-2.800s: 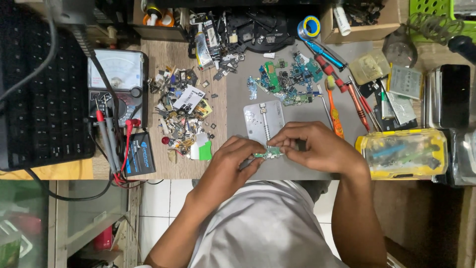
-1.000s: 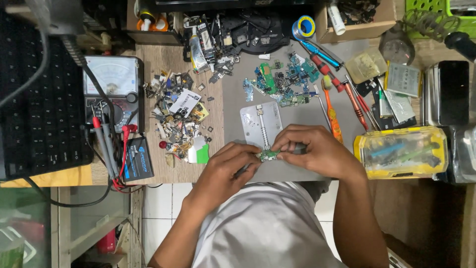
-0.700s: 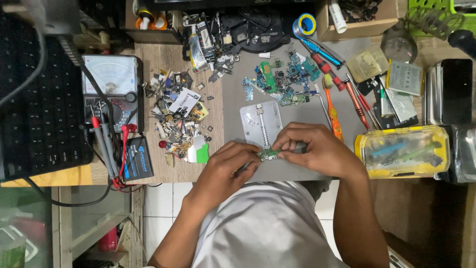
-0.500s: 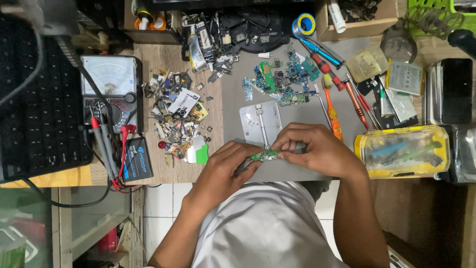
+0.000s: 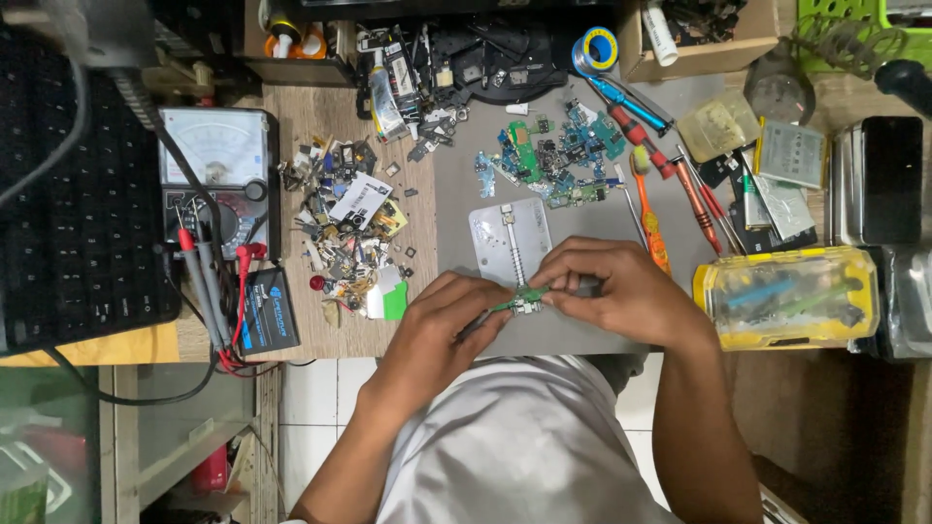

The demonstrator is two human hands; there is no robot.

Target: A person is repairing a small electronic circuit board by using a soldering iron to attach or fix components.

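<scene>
Both hands meet at the front edge of the grey mat on the desk. The right hand has its fingers closed on a small green circuit board, pinching it just above the mat. The left hand has its fingers closed around a thin dark tool, and the tip of the tool touches the board. Just behind the hands lies a silver metal plate. A yellow plastic box stands to the right, and an analog meter is well apart on the left.
</scene>
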